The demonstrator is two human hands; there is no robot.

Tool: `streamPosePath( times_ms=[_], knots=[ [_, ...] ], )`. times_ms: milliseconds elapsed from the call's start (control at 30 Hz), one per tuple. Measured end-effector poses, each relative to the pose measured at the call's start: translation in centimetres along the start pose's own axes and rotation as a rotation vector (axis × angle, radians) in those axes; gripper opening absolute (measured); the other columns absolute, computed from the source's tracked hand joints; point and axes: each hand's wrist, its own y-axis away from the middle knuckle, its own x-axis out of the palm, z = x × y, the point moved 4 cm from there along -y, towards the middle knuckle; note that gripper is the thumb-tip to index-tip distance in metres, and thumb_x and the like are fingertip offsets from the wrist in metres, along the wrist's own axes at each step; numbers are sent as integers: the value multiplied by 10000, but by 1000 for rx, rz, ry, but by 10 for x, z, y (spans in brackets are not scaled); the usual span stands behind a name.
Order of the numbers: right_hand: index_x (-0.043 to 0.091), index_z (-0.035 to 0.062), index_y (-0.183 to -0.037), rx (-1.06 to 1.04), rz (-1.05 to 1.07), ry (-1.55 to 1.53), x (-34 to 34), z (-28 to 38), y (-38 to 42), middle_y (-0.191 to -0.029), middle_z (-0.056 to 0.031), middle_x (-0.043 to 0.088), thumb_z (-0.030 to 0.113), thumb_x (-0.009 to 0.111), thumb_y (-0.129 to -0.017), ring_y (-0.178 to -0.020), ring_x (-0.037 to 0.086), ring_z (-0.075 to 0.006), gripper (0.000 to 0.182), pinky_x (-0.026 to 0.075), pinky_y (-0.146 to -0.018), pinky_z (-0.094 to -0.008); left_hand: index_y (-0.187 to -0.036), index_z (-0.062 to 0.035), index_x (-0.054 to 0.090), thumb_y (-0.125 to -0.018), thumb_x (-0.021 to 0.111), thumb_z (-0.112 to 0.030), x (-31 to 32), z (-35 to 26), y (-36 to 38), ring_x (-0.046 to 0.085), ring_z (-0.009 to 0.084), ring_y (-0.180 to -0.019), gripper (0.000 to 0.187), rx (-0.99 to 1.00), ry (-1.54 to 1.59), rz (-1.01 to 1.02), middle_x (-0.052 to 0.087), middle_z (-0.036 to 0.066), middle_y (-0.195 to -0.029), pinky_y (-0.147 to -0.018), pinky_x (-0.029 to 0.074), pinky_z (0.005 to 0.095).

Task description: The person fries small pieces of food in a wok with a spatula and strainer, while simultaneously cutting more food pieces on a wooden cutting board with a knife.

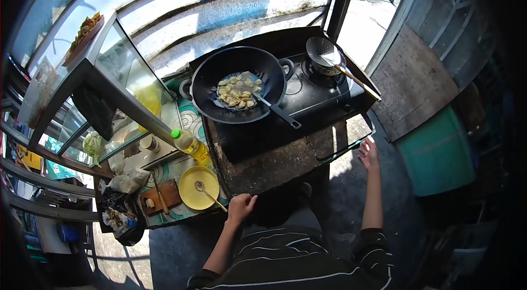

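My left hand (pixel 240 207) is closed in a loose fist at the counter's front edge, just right of a wooden spoon's handle; what it holds, if anything, is hidden. Near the stove's right front corner, my right hand (pixel 368 152) is raised with its fingers apart and nothing in them. A black wok (pixel 206 89) sits on the stove (pixel 324 104), with pale pieces of food (pixel 236 91) frying in oil. A spatula (pixel 280 111) rests in the wok, its handle over the near rim. The wooden spoon (pixel 211 196) leans in a yellow bowl (pixel 189 180).
An oil bottle (pixel 192 146) stands behind the bowl. Left are a cutting board (pixel 159 198) with a knife, plastic bags (pixel 125 183) and a glass case (pixel 118 54). A strainer (pixel 324 51) lies over a small pot at the right burner. A green container (pixel 436 152) stands right.
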Motion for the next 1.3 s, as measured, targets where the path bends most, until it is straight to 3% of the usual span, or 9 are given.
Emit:
streamPosePath(
  times_ms=[200, 400, 500, 567, 667, 800, 967, 1133, 1300],
  knots=[
    [339, 242, -1317, -211, -107, 227, -31, 104, -113, -1300, -84, 396, 535, 510, -758, -1107, 420, -261, 654, 300, -898, -521, -777, -23, 600, -767, 635, -169, 60, -82, -56, 575, 260, -589, 150, -72, 266, -98, 582, 133, -692, -535, 451, 331],
    [370, 200, -1280, 229, 450, 282, 29, 168, -156, -1107, -135, 534, 569, 446, -828, -906, 577, -252, 587, 476, -649, -401, -801, -18, 603, -815, 565, -127, 127, -157, -106, 577, 292, -653, 116, 15, 312, -81, 601, 132, -745, -589, 454, 347],
    [491, 127, -1083, 243, 582, 428, 65, 171, -151, -720, -29, 586, 431, 532, -843, -468, 502, -83, 390, 348, -371, -191, -670, -1, 567, -818, 585, -150, 139, -185, -112, 563, 205, -577, 211, 8, 165, -38, 550, 116, -596, -534, 421, 291],
    [530, 91, -1012, 116, 691, 299, 77, 161, -156, -617, 20, 470, 313, 573, -844, -422, 385, -30, 281, 249, -340, -155, -712, -3, 568, -813, 593, -158, 141, -196, -116, 570, 187, -587, 187, -32, 254, -30, 562, 109, -617, -544, 429, 284],
    [532, 59, -1034, -107, 530, 389, 98, 156, -128, -546, 59, 346, 261, 515, -889, -372, 281, -11, 249, 192, -334, -170, -897, -13, 562, -811, 611, -188, 140, -209, -125, 588, 130, -633, 201, -96, 510, -42, 607, 80, -735, -597, 460, 258],
    [505, 63, -1067, -192, 498, 217, 114, 147, -31, -569, 44, 359, 180, 489, -899, -412, 296, -12, 205, 215, -337, -162, -1094, -41, 524, -896, 503, -303, 146, -221, -155, 577, 110, -793, 329, -179, 913, 290, 596, 38, -897, -695, 457, 241],
    [339, 73, -1215, -238, 625, 45, 147, 122, 82, -631, 29, 409, 146, 491, -882, -474, 336, -2, 373, 241, -360, -147, -1170, -68, 481, -925, 401, -398, 95, -265, -179, 541, 97, -813, 418, -101, 1341, 318, 536, 30, -948, -689, 425, 212],
    [209, 119, -1193, -283, 726, 19, 182, 103, 154, -735, -31, 469, 136, 459, -857, -485, 376, -39, 419, 283, -396, -150, -1000, -29, 507, -914, 472, -306, 52, -237, -173, 513, 84, -777, 292, -134, 1238, 106, 520, 35, -865, -709, 428, 220],
    [336, 107, -1182, -352, 899, 282, 216, 101, 150, -754, -1, 489, 362, 460, -898, -518, 391, -32, 401, 289, -454, -161, -930, -27, 497, -919, 466, -267, -6, -186, -151, 556, 101, -772, 242, -99, 1173, -50, 537, 31, -805, -719, 453, 243]
  ],
)
